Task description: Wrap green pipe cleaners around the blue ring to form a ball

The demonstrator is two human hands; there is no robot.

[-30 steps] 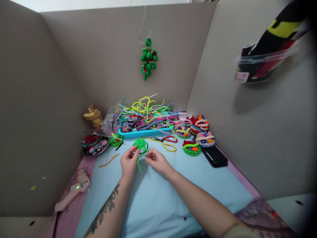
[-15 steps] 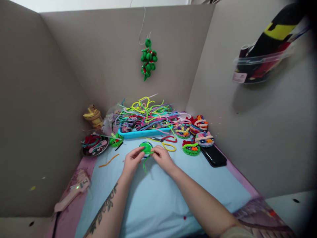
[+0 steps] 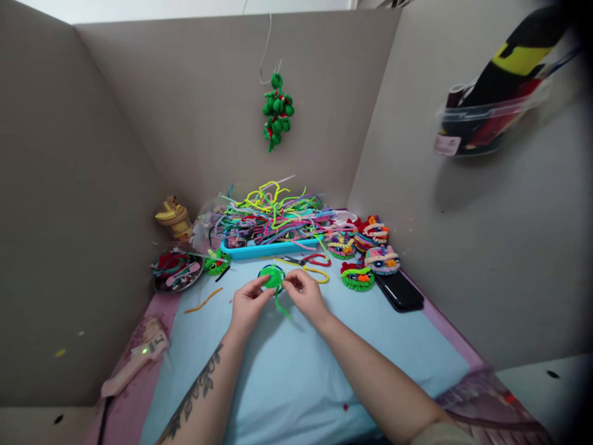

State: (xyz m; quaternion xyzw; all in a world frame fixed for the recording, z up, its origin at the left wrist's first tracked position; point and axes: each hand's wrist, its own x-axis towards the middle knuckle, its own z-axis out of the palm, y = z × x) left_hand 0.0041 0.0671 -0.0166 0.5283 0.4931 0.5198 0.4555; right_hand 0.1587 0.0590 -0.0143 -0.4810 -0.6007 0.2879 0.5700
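Between my hands is a round green pipe-cleaner disc (image 3: 272, 277) with a dark blue rim. My left hand (image 3: 250, 298) pinches its left side, thumb lying on the green face. My right hand (image 3: 303, 293) is closed at the disc's right edge, with fingertips pressed together by the rim. A loose green pipe cleaner tail (image 3: 281, 306) hangs below the disc, toward my right hand. Just beyond lie scissors (image 3: 315, 266) with red and yellow handles.
A blue tray (image 3: 273, 250) heaped with coloured pipe cleaners stands at the back. Finished fuzzy pieces (image 3: 357, 277) and a black phone (image 3: 401, 292) lie right. On the left are a metal bowl (image 3: 193, 282), an orange pipe cleaner (image 3: 204, 301) and a glue gun (image 3: 139, 360). Grey panels enclose the table.
The disc has shifted slightly left and turned a little. Its green tail has swung from hanging down to pointing down and right. Both hands stay at the disc.
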